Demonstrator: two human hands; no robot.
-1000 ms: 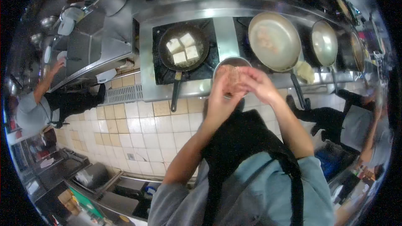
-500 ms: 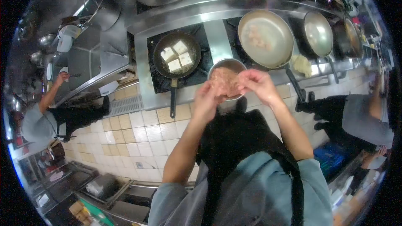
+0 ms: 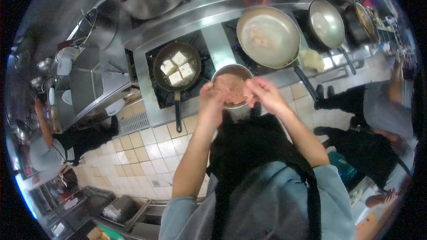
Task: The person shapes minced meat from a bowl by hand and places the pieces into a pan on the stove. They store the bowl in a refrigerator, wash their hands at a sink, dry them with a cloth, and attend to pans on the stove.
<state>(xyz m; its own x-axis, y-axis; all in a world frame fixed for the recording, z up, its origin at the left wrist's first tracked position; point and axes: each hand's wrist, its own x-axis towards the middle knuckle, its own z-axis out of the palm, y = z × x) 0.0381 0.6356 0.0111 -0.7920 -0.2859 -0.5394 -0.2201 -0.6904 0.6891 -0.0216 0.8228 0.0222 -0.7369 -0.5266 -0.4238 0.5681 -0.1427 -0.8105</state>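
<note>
A round metal bowl of pale pink raw minced meat stands at the stove's front edge, close to my body. My right hand is at the bowl's right rim, its thumb and fingers pinched on a small lump of the meat. At the left rim is my left hand; its fingers are blurred, and what they hold, if anything, cannot be made out. To the right of the bowl, a large light frying pan has several pale pink pieces in it.
A dark frying pan with several white blocks sits on the left burner, its handle toward me. Two more pans stand at the right. A yellowish cloth lies beside the large pan's handle. Co-workers stand on both sides.
My hands were close together over the bowl with meat between them; now they are further apart, the left at the left rim. The view has shifted, and another person shows more at right.
</note>
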